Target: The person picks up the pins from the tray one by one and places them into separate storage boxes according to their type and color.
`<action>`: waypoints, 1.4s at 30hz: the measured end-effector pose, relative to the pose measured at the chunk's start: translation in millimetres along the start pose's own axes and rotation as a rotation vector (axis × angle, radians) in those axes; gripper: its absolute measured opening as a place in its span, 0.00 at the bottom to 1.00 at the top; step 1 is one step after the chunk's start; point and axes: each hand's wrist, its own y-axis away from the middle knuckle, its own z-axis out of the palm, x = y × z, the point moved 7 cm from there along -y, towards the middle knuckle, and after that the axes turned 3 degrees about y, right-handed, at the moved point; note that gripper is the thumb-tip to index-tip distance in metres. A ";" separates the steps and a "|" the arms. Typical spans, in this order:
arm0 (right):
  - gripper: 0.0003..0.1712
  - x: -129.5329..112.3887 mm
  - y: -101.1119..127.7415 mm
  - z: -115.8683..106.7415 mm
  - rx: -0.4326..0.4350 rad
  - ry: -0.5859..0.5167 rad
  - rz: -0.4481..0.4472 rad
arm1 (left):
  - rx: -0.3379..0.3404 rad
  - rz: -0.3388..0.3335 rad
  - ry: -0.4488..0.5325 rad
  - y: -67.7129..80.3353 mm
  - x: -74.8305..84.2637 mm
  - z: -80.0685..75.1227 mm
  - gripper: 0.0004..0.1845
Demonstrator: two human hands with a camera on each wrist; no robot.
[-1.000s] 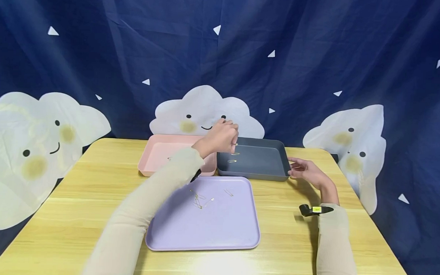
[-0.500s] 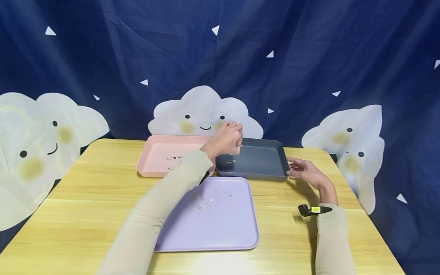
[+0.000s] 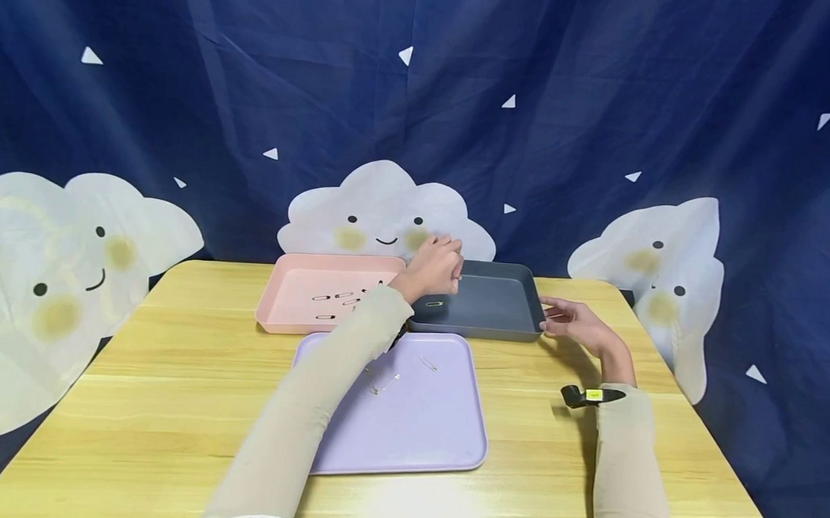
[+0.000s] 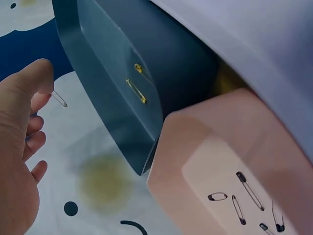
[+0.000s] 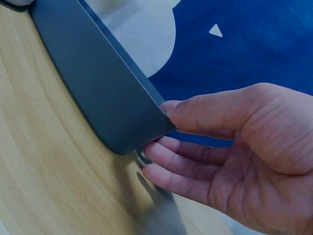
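In the left wrist view my left hand pinches a safety pin between thumb and index finger. Seen from the head, that left hand is over the left part of the dark grey tray. Gold safety pins lie inside this tray. My right hand is at the tray's right end; its thumb is on the rim at the corner and its fingers are against the wall below. Several black safety pins lie in the pink tray alongside.
A flat lilac tray lies nearer the body with a few gold safety pins on it; the left sleeve covers its left side. The wooden table meets a dark blue cloud-print curtain at the back.
My left hand has shifted to the right and slightly lower over the dark grey tray, uncovering more black safety pins in the pink tray. My right hand keeps its place at the corner.
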 end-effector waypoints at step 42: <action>0.39 3.6 -3.6 -1.4 0.003 0.025 0.016 | -0.142 -0.048 0.046 2.3 -1.9 32.6 0.07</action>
